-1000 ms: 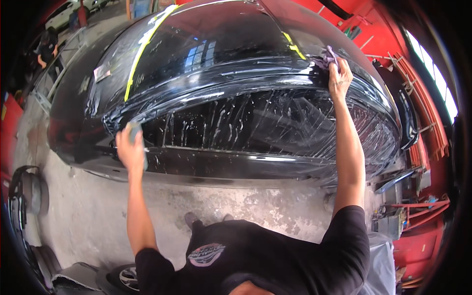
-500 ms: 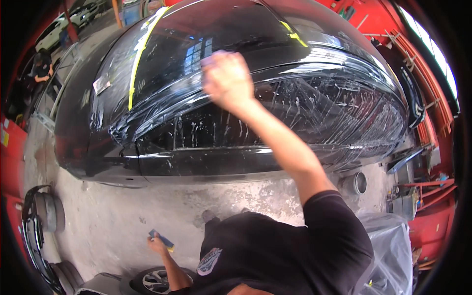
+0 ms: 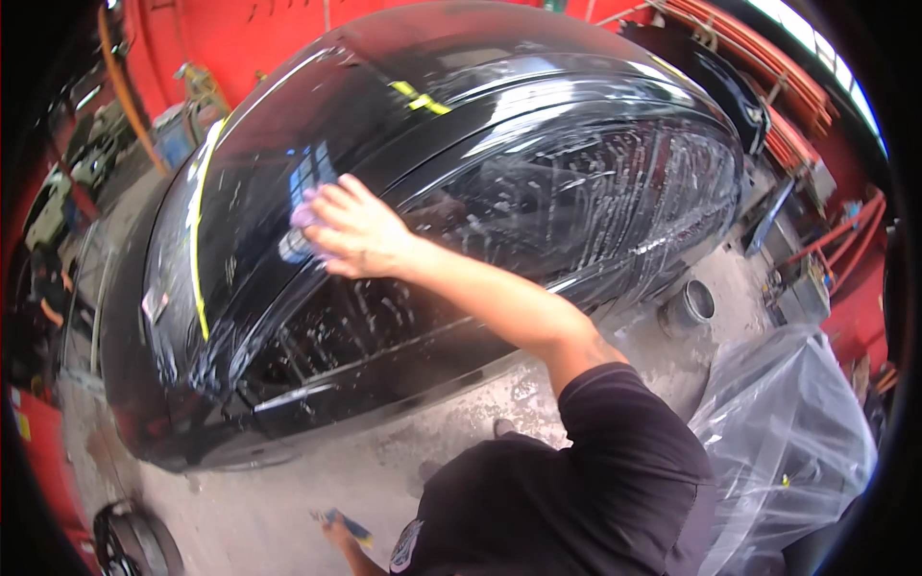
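My right arm reaches out over a black car (image 3: 317, 120). Under the fingers of my right hand (image 3: 360, 230) is a purple cloth or pad (image 3: 305, 213), pressed to the glossy roof edge above the side windows. Low at my left, my left hand (image 3: 336, 533) is closed on a small block, dark blue-grey with a yellow edge (image 3: 357, 529). The side window (image 3: 576, 187) is under clear plastic film streaked with whitish drips. Yellow tape (image 3: 200, 226) runs along the top of the windscreen, and a second yellow tape piece (image 3: 419, 98) sticks to the roof.
A metal bucket (image 3: 687, 307) stands on the concrete floor beside the car. Clear plastic sheeting (image 3: 783, 442) drapes over something to my right. Tyres (image 3: 139, 542) lie at the lower left. Red walls and racks with long pipes (image 3: 768, 58) stand behind. Another person (image 3: 48, 288) is at the far left.
The view has turned and shifted. My right hand has slid leftward along the roof edge with the purple cloth. My left hand still holds the block, lower in view.
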Demonstrator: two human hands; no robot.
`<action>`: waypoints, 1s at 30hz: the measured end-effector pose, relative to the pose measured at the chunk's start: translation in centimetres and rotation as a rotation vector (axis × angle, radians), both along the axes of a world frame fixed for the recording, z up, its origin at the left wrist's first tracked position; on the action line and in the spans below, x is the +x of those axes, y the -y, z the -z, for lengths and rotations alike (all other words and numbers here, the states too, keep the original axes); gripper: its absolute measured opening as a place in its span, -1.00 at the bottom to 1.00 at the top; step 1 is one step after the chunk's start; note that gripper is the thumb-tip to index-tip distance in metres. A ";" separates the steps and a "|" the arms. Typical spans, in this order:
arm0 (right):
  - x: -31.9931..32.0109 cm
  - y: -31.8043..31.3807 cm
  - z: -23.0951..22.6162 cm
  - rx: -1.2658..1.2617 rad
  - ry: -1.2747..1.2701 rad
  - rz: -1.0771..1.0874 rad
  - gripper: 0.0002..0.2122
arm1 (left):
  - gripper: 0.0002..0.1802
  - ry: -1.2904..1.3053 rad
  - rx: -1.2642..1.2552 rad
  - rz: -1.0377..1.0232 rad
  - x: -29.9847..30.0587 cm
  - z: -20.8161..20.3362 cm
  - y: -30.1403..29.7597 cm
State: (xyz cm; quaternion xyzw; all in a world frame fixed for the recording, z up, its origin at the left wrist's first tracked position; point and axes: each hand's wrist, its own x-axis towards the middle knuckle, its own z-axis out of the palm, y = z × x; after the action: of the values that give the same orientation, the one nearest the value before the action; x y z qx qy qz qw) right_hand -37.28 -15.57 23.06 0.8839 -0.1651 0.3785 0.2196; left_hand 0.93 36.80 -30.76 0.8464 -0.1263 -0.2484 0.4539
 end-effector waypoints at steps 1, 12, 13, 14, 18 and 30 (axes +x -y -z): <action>-4.2 0.8 -1.4 -0.019 0.039 0.028 -0.37 | -0.60 -0.063 -0.065 0.032 -0.9 0.1 -1.9; -44.3 9.3 -11.5 -0.045 0.414 0.492 -0.66 | -0.62 -0.033 0.066 -0.002 -10.2 -5.0 4.7; -47.5 9.7 -11.9 -0.025 0.434 0.525 -0.66 | -0.62 -0.057 -0.001 -0.026 -10.6 -5.7 5.5; -50.5 10.2 -11.9 -0.022 0.472 0.574 -0.66 | -0.64 0.005 -0.027 -0.020 -11.2 -6.4 6.2; -64.1 12.5 -11.7 -0.067 0.516 0.693 -0.66 | -0.65 0.111 -0.087 0.029 -16.9 -9.0 9.2; -66.3 13.0 -4.6 -0.275 0.795 0.874 -0.62 | -0.71 0.054 0.011 -0.256 -19.5 -12.0 0.3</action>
State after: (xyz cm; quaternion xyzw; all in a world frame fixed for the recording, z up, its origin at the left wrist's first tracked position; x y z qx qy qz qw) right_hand -103.60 -28.53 27.64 0.4884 -0.5318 0.5725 0.3885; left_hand -18.58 36.50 -18.77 0.8644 -0.0282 -0.1661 0.4737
